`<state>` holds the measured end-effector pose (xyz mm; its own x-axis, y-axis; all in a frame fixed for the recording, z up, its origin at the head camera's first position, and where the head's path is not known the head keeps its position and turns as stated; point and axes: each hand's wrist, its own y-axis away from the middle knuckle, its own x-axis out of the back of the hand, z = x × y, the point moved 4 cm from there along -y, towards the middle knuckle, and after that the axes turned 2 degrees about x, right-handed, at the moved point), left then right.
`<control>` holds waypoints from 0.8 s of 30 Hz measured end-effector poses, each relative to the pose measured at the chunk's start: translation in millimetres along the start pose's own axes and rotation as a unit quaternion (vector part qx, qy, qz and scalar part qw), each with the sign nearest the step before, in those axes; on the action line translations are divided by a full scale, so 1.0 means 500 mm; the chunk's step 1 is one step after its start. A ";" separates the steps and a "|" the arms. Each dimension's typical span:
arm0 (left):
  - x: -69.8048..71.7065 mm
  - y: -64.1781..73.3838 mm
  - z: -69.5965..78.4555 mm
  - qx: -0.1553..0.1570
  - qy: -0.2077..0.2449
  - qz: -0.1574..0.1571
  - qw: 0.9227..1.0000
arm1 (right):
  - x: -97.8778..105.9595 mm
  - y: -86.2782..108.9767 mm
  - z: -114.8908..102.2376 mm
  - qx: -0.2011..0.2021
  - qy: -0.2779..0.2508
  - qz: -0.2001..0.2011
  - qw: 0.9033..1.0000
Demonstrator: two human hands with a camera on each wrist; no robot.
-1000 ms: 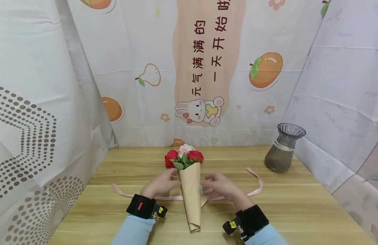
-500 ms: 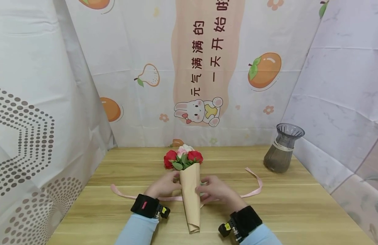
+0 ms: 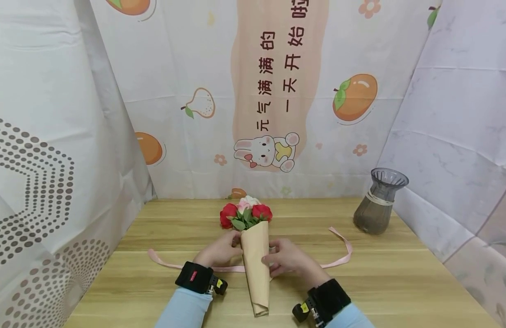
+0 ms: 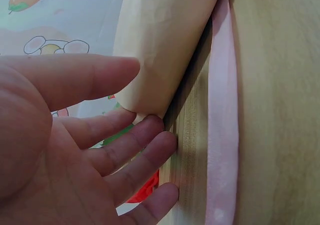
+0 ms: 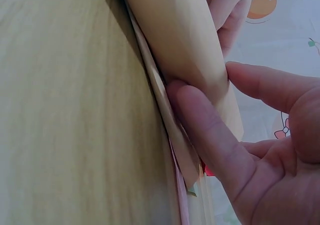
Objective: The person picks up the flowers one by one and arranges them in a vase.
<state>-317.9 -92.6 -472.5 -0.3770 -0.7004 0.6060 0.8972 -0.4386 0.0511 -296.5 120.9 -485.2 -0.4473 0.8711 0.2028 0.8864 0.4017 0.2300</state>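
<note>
A bouquet in a brown paper wrap lies on the table, its red, pink and white flowers pointing away from me. At its left edge is my left hand; in the left wrist view its relaxed fingertips touch the paper's edge, with the thumb above. On the other side my right hand holds the wrap's edge, thumb on the paper. Its fingers are tucked beneath the roll, above a loose paper flap. A pink ribbon runs crosswise under the bouquet.
A grey glass vase with a pale band round its neck stands at the back right. The wooden table ends at a printed cloth backdrop, with more cloth hanging at both sides.
Both hands have moved in from just beside the bouquet to its paper. My right thumb now lies on the wrap. The bouquet, ribbon and vase have stayed in place.
</note>
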 end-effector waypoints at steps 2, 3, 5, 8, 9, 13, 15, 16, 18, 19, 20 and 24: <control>0.001 -0.001 -0.001 0.002 0.005 0.006 1.000 | -0.001 0.001 -0.002 0.000 -0.005 -0.001 1.000; 0.002 -0.002 -0.001 0.005 0.008 0.010 1.000 | -0.001 0.002 -0.004 0.001 -0.007 -0.001 1.000; 0.006 -0.002 0.000 0.011 0.017 0.016 1.000 | 0.000 0.005 -0.008 0.002 -0.010 0.000 1.000; 0.012 -0.001 0.003 0.017 0.034 0.027 0.999 | 0.000 0.008 -0.014 0.003 -0.009 0.004 1.000; 0.014 -0.001 0.004 0.019 0.037 0.031 0.999 | 0.000 0.008 -0.015 0.003 -0.009 0.006 1.000; 0.022 0.002 0.007 0.023 0.041 0.047 0.998 | 0.001 0.010 -0.017 0.000 -0.010 0.011 1.000; 0.025 0.004 0.010 0.022 0.039 0.056 0.997 | 0.001 0.011 -0.017 -0.001 -0.012 0.012 1.000; 0.028 0.005 0.013 0.020 0.038 0.060 0.997 | 0.001 0.012 -0.017 -0.001 -0.013 0.012 1.000; 0.032 0.007 0.019 0.014 0.037 0.068 0.997 | 0.001 0.013 -0.018 0.000 -0.018 0.012 1.000; 0.035 0.008 0.023 0.009 0.035 0.072 0.997 | 0.001 0.014 -0.018 0.001 -0.020 0.012 1.000; 0.037 0.008 0.027 0.004 0.034 0.076 0.997 | 0.002 0.014 -0.018 0.002 -0.023 0.012 1.000; 0.043 0.009 0.035 -0.006 0.029 0.082 0.996 | 0.003 0.016 -0.019 0.007 -0.034 0.010 0.999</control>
<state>-318.0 -100.0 -445.1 -0.2379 -0.7950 0.5580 0.9452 -0.3217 -0.0554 -291.0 122.6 -474.0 -0.4218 0.8954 0.1426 0.8965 0.3883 0.2134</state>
